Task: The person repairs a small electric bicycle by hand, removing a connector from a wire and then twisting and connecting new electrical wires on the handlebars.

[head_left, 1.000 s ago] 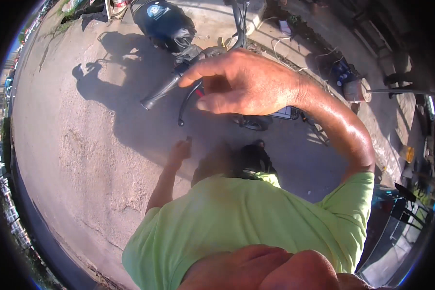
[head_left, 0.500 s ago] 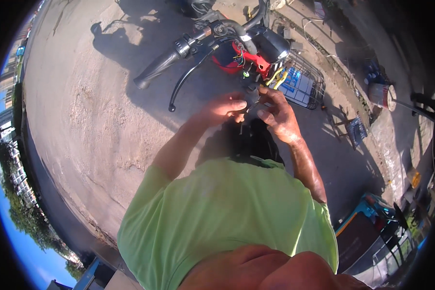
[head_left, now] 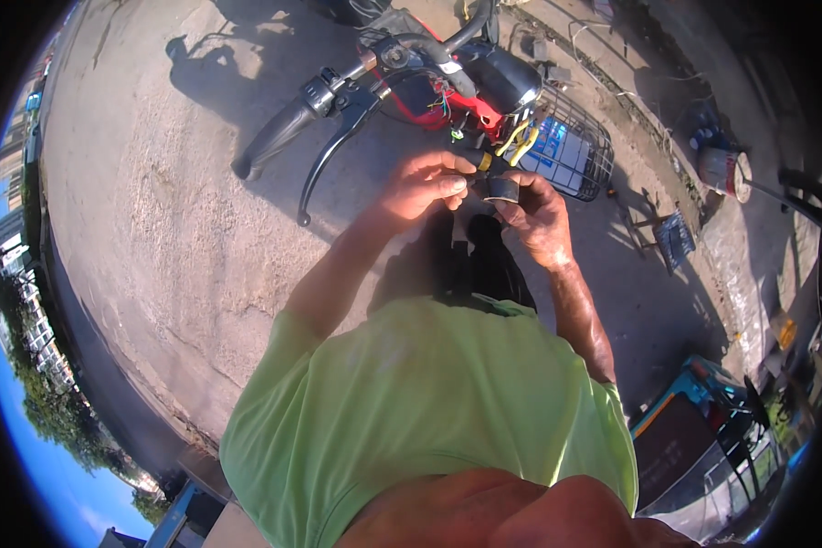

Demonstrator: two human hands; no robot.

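In front of my body, my right hand [head_left: 541, 219] is closed on a small dark cylinder that looks like a roll of black tape [head_left: 502, 189]. Close beside it on the left, my left hand [head_left: 426, 187] has thumb and forefinger pinched together at the roll's side; what lies between them is too small to make out. A bit of yellow [head_left: 485, 162] shows just beyond the roll. Past both hands stands a red two-wheeler [head_left: 482, 111] with loose thin wires [head_left: 457, 134] hanging from its opened front.
The handlebar grip [head_left: 283, 132] and brake lever [head_left: 331, 163] reach out on the left. A wire basket [head_left: 596, 163] holds a blue and white package, with a yellow-handled tool [head_left: 523, 139] at its edge. Farther right are a paint bucket [head_left: 723, 173] and a small stool [head_left: 673, 240].
My hands have moved slightly apart, and the dark roll has turned into clearer view in my right hand. The handlebar has shifted a little down and left in the picture.
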